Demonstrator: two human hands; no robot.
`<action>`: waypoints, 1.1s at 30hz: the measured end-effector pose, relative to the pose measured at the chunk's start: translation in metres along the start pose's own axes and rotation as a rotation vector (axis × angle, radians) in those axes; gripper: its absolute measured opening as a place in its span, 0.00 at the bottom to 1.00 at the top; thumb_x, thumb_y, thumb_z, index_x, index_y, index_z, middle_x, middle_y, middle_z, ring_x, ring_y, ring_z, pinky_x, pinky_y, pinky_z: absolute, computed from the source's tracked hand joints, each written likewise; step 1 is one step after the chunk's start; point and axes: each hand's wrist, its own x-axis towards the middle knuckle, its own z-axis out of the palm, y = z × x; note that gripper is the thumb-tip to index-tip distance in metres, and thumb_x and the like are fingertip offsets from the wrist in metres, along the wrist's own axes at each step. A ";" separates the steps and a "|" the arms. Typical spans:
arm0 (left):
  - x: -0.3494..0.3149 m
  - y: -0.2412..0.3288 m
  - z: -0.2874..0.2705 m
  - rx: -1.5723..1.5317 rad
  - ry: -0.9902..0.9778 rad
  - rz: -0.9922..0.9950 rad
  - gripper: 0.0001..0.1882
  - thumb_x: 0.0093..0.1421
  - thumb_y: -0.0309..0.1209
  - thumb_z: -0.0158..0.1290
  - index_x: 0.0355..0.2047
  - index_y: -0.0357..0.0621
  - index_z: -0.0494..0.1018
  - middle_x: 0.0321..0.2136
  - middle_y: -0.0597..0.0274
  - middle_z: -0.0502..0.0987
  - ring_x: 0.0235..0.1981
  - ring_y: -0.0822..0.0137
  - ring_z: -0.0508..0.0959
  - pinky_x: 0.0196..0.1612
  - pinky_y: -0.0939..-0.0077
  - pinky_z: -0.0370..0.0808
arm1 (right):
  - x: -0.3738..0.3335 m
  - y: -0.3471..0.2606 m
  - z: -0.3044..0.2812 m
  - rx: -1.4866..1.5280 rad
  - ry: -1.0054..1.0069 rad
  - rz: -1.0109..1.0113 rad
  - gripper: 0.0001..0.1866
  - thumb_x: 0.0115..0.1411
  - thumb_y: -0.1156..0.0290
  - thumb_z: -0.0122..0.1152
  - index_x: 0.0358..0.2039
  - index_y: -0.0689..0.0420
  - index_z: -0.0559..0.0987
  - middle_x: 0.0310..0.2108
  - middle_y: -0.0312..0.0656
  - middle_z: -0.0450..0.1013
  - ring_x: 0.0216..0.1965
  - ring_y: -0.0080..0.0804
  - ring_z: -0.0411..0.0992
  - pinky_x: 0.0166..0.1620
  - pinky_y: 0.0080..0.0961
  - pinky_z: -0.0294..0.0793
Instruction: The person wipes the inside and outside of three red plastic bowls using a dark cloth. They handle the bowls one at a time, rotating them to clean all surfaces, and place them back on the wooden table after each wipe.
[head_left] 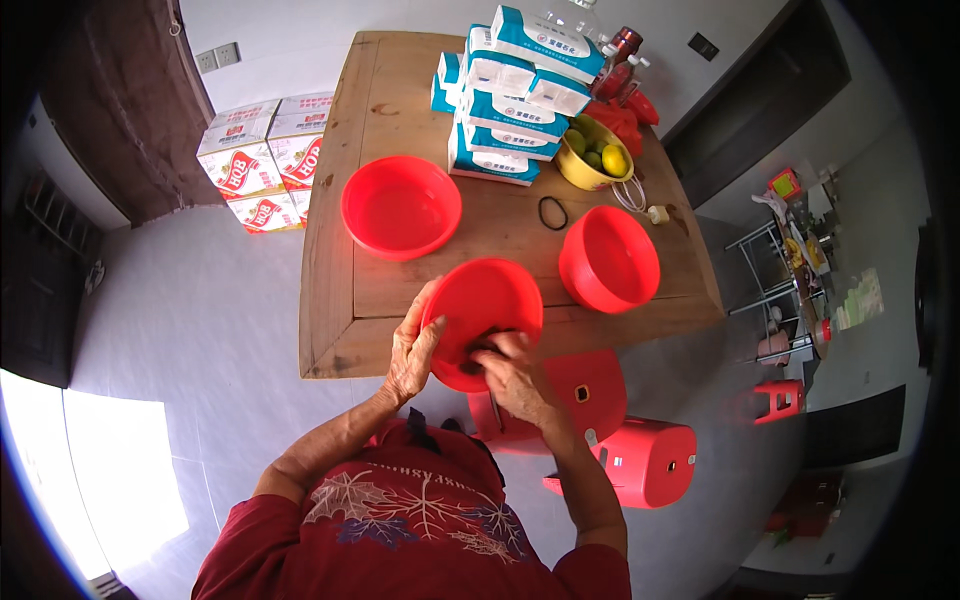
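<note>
A red plastic bowl [487, 295] is tipped toward me at the near edge of the wooden table. Closed on its left rim is my left hand [410, 352], thumb inside and fingers around the outer wall. My right hand [515, 377] reaches into the bowl's lower part, its fingers bent together over something small and dark that I cannot make out. Another red bowl [402, 205] stands on the table to the left. To the right, a third, deeper red bowl [612, 258] leans with its opening toward me.
Tissue packs [512, 105] are stacked at the back of the table [335, 300]. Beside them are a yellow bowl of fruit [585, 178], a black band [552, 212] and a white cable [630, 195]. Red stools [650, 462] stand below the near edge; cartons [245, 165] are at left.
</note>
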 end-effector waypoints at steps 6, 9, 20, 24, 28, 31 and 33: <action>0.003 -0.013 -0.003 -0.155 -0.050 -0.184 0.27 0.63 0.30 0.45 0.61 0.41 0.55 0.55 0.63 0.65 0.56 0.72 0.62 0.59 0.74 0.57 | 0.029 0.036 -0.018 -0.352 0.254 -0.022 0.16 0.48 0.79 0.54 0.39 0.54 0.77 0.45 0.47 0.63 0.45 0.48 0.63 0.47 0.40 0.66; 0.006 -0.015 -0.004 -0.162 -0.083 -0.242 0.27 0.62 0.30 0.45 0.61 0.43 0.55 0.53 0.64 0.66 0.54 0.72 0.64 0.57 0.74 0.61 | 0.058 0.021 -0.021 -0.326 0.396 -0.132 0.17 0.47 0.77 0.55 0.40 0.55 0.74 0.40 0.44 0.63 0.43 0.44 0.64 0.44 0.37 0.68; 0.004 -0.014 -0.008 -0.217 -0.069 -0.212 0.27 0.61 0.26 0.45 0.61 0.44 0.56 0.54 0.64 0.66 0.54 0.72 0.64 0.58 0.73 0.61 | 0.064 0.033 -0.026 -0.052 0.396 -0.011 0.17 0.46 0.84 0.57 0.39 0.57 0.73 0.39 0.45 0.66 0.42 0.44 0.66 0.43 0.35 0.69; 0.003 -0.014 -0.008 -0.202 -0.091 -0.211 0.27 0.60 0.27 0.45 0.61 0.43 0.56 0.54 0.63 0.66 0.55 0.71 0.63 0.58 0.73 0.60 | 0.030 0.056 -0.023 0.175 0.429 0.206 0.17 0.49 0.86 0.55 0.41 0.59 0.71 0.39 0.45 0.66 0.40 0.36 0.70 0.41 0.28 0.72; 0.005 -0.010 -0.004 -0.145 -0.103 -0.259 0.28 0.59 0.27 0.44 0.61 0.42 0.56 0.54 0.63 0.66 0.55 0.71 0.64 0.58 0.73 0.60 | 0.041 0.066 -0.001 0.216 0.523 0.205 0.15 0.52 0.88 0.51 0.40 0.62 0.70 0.40 0.45 0.66 0.38 0.35 0.73 0.43 0.27 0.72; 0.007 -0.010 -0.006 -0.164 -0.110 -0.236 0.28 0.59 0.26 0.44 0.61 0.43 0.57 0.53 0.63 0.67 0.54 0.71 0.64 0.57 0.73 0.60 | 0.073 0.032 -0.002 0.151 0.558 0.159 0.16 0.48 0.83 0.55 0.39 0.57 0.71 0.38 0.47 0.67 0.39 0.47 0.65 0.43 0.37 0.65; 0.007 -0.009 -0.006 -0.167 -0.093 -0.241 0.27 0.59 0.26 0.44 0.60 0.43 0.57 0.52 0.63 0.67 0.54 0.72 0.64 0.57 0.74 0.61 | 0.092 0.015 0.004 0.093 0.602 0.069 0.16 0.48 0.83 0.55 0.39 0.56 0.71 0.39 0.47 0.66 0.39 0.47 0.65 0.42 0.37 0.66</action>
